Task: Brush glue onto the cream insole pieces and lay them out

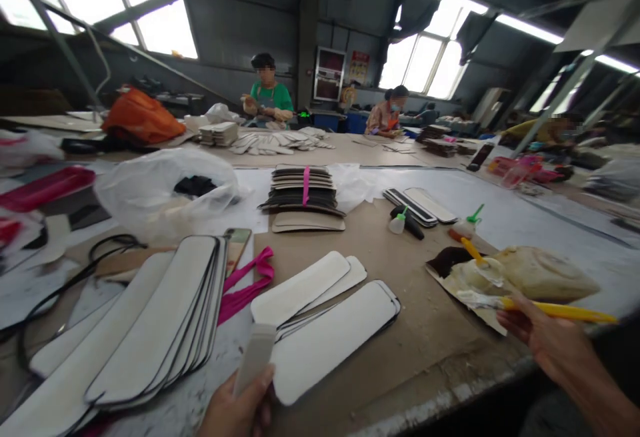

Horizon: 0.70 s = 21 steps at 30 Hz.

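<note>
Brush [565, 310] with yellow handle in right hand [543, 334], fingers closed round handle; brush head by smeared sheet [493, 319], contact unclear. Pale strip [257, 354] in left hand [240, 405], fingers pinching lower end, strip upright. Long white pieces [337, 340] just beyond, overlapping on brown surface [425, 324]. Larger white stack [165, 317], fanned, left. Pink ribbon [245, 302] between. Banded bundle [285, 198] farther back. Yellowish lump [547, 274] behind brush. Person in green [280, 96] across surface.
</note>
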Motion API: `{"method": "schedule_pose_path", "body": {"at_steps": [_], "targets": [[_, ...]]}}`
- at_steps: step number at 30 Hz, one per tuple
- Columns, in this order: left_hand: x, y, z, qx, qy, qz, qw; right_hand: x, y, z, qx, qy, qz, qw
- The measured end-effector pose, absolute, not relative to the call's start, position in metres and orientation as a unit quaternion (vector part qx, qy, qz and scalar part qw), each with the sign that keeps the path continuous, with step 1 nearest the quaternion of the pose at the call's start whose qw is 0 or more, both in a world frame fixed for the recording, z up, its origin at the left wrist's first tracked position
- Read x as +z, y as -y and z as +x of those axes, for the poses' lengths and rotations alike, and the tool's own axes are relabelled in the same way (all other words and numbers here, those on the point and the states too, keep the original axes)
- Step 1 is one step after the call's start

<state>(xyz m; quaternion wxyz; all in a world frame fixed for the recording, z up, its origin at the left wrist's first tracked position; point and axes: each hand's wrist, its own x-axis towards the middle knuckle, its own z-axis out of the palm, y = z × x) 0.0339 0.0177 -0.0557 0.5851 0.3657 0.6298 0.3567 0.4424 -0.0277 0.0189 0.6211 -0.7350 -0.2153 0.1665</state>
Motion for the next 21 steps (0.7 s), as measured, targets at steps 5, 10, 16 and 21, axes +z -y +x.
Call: {"method": "schedule_pose_path", "body": {"at_steps": [5, 10, 16, 21], "targets": [[-0.042, -0.015, 0.034, 0.378, -0.571, 0.33, 0.649, 0.011, 0.013, 0.306, 0.433, 0.27, -0.665, 0.545], [-0.041, -0.015, 0.035, 0.385, -0.568, 0.318, 0.655, -0.005, -0.004, 0.218, 0.515, 0.429, -0.577, 0.467], [-0.047, -0.017, 0.033, 0.387, -0.559, 0.313, 0.663, -0.009, -0.01, 0.217, 0.464, 0.467, -0.612, 0.438], [-0.045, -0.017, 0.032, 0.378, -0.559, 0.317, 0.666, -0.001, -0.006, 0.203, 0.436, 0.46, -0.629, 0.45]]}}
